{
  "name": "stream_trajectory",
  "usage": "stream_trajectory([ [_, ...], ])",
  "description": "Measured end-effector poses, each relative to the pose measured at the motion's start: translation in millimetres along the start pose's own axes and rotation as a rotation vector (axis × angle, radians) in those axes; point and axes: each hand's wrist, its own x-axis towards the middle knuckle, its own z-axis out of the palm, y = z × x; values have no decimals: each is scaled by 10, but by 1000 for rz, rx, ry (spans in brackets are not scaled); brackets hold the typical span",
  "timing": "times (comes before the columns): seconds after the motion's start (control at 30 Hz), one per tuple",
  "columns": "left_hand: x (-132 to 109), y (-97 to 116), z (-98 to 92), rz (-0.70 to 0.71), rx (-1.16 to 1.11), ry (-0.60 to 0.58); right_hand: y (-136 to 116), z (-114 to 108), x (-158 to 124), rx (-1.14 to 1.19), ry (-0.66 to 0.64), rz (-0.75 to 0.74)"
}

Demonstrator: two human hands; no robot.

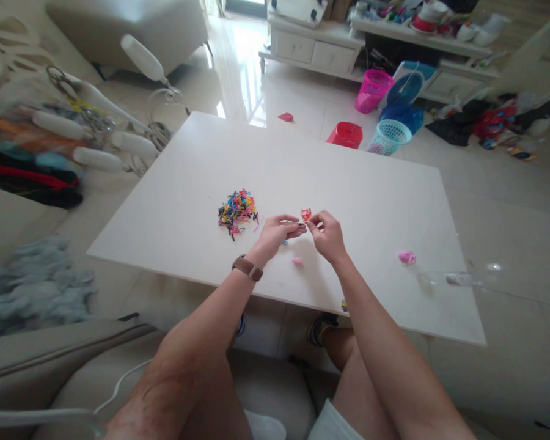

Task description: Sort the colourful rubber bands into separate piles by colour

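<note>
Over the white table point(174, 183), my left hand point(277, 233) and my right hand point(326, 234) meet, fingertips pinched at a small dark strip point(301, 224) that looks like a rubber band. It is too small to make out fully. Just beyond the fingertips lies a little cluster of red bands point(306, 214). Left of my hands sits a heap of multicoloured rubber bands point(238, 209). Below my hands are a small pink piece point(297, 261) and a blue bit point(285, 242), partly hidden by my left hand. A brown-strapped watch point(247, 267) circles my left wrist.
Toward the table's right side are a pink-purple object point(407, 258) and a clear bottle point(461, 279) lying on its side. A small patterned item point(344, 305) rests at the near edge by my right forearm. Past the far edge stand a red bin point(346, 134) and a light-blue basket point(389, 137).
</note>
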Motion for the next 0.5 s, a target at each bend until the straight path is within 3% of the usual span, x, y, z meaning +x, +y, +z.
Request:
stream_trajectory([
  [0.13,-10,4,-9,11,-2,-12,-22,18,-7,-12,-26,7],
  [0.37,-7,51,-12,13,15,57,55,-129,56,-51,137,83],
  [0.5,32,-8,-2,8,-17,-6,10,-7,5,-7,-29,22],
])
